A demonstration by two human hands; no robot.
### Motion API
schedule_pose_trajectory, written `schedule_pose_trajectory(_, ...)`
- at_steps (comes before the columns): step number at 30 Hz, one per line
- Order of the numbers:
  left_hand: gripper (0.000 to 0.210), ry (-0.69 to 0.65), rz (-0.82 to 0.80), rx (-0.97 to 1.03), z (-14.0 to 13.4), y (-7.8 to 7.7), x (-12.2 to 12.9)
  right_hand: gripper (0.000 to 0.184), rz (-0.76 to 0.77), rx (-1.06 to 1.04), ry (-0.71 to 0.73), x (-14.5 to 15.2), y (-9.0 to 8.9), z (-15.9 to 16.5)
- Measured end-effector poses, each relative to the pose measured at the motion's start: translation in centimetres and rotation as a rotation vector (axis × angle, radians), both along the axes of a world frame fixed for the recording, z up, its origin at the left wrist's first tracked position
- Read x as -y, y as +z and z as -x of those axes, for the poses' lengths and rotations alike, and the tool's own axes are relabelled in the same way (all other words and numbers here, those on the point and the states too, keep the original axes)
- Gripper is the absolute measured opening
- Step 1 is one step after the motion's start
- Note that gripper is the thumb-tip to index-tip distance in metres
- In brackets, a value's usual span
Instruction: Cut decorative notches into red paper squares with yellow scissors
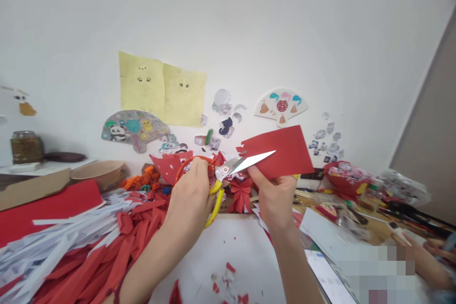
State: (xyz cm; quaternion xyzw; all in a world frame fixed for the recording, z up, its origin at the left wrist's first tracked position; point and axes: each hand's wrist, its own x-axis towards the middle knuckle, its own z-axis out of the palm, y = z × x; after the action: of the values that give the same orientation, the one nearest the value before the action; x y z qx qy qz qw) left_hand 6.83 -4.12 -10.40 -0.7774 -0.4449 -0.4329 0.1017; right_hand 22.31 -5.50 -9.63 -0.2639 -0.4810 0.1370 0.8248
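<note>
My left hand [193, 193] is closed around the handles of a pair of scissors [225, 170], one loop orange-red and the other yellow. The blades point right and are spread, lying at the left edge of a red sheet of paper [285, 152]. That edge is jagged with small cuts. My right hand [277, 194] pinches the sheet along its lower edge, thumb near the lower blade. Below both hands, small red and white scraps [230, 282] lie on a white sheet [210, 247]. A red paper bow [241, 196] shows behind, between the hands.
Heaped red strips [142, 232] and white strips [71, 232] cover the left side. Behind them are a round tan bowl [98, 174] and a glass jar [26, 146]. A phone [326, 275] lies at right, near another person's hand [420, 251]. The wall [228, 23] bears stickers.
</note>
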Motion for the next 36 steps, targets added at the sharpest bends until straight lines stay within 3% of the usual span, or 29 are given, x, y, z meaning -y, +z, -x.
schedule_pose_trajectory(20, 0.018, 0.011, 0.029, -0.053, -0.2, -0.7, -1.1, 0.026, 0.105, 0.058, 0.025, -0.4, 0.0, -1.0)
schedule_pose_trajectory(28, 0.014, -0.135, 0.408, 0.067, -0.6, -0.9, -1.5, 0.031, 0.26, 0.061, 0.045, -1.6, -0.6, -1.7)
schedule_pose_trajectory(36, 0.02, -0.103, 0.406, 0.066, -0.7, -1.3, -2.6, 0.031, 0.267, -0.001, 0.092, -3.0, -1.1, -2.8)
